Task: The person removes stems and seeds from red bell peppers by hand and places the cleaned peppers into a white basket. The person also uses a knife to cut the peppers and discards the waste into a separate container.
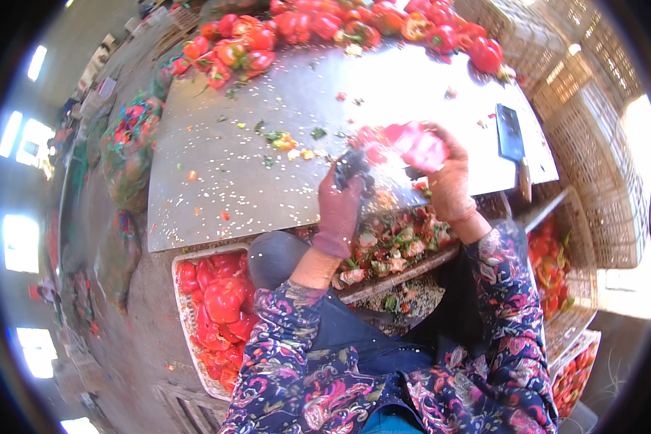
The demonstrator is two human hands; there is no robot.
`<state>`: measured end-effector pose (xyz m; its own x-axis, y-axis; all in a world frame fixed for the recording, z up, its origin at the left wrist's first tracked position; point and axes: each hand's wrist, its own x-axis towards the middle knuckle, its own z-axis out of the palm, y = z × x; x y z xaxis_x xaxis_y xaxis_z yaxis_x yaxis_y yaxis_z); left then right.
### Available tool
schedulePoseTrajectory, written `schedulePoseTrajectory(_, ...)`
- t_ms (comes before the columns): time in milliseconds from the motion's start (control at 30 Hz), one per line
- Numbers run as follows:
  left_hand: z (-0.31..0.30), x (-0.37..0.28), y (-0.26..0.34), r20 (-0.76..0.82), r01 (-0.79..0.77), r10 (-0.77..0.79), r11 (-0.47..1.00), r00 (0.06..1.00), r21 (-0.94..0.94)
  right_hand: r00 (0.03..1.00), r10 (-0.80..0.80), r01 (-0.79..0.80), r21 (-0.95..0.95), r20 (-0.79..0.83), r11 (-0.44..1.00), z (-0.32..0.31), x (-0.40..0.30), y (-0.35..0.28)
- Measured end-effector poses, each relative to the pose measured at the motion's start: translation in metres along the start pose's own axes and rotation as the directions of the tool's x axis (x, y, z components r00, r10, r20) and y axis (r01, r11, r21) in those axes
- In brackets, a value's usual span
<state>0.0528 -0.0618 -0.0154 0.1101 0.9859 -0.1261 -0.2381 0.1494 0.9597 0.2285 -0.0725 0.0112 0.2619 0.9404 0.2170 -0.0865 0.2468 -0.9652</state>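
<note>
My left hand (343, 203), in a reddish knit glove with dark fingertips, is raised over the near edge of the metal table (206, 179); its fingers are curled, and glare and blur hide whether it grips anything. Just to its right, my right hand (449, 173) holds a red bell pepper (420, 147), washed out by bright light. A blurred red pepper piece (373, 142) shows between the hands; which hand supports it is unclear. Pepper seeds and green scraps (318, 133) are scattered over the tabletop. Below the hands, a trough holds pepper cores and trimmings (401, 244).
Red bell peppers (304, 24) are heaped along the far edge. A cleaver (510, 133) lies at the right. A crate of opened red peppers (222, 304) stands at lower left, beyond it filled net sacks (130, 157). Stacked plastic crates (597, 173) stand on the right.
</note>
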Motion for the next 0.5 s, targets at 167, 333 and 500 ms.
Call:
schedulePoseTrajectory(167, -0.011, 0.018, -0.030, 0.116, -0.219, 0.203, 0.965, 0.972, 0.142, 0.964, 0.120, -0.104, -0.079, 0.236, 0.991, 0.069, -0.002, -0.037)
schedulePoseTrajectory(333, -0.014, -0.004, -0.026, -0.119, -0.014, -0.048, 0.881, 0.992, -0.473, 0.605, 0.053, 0.034, -0.093, 0.794, 0.995, 0.102, 0.016, -0.062)
schedulePoseTrajectory(500, -0.016, -0.001, -0.004, 0.119, 0.346, -0.327, 0.832, 0.937, -0.433, 0.958, -0.093, 0.245, -0.605, 0.271, 0.758, 0.050, 0.137, 0.042)
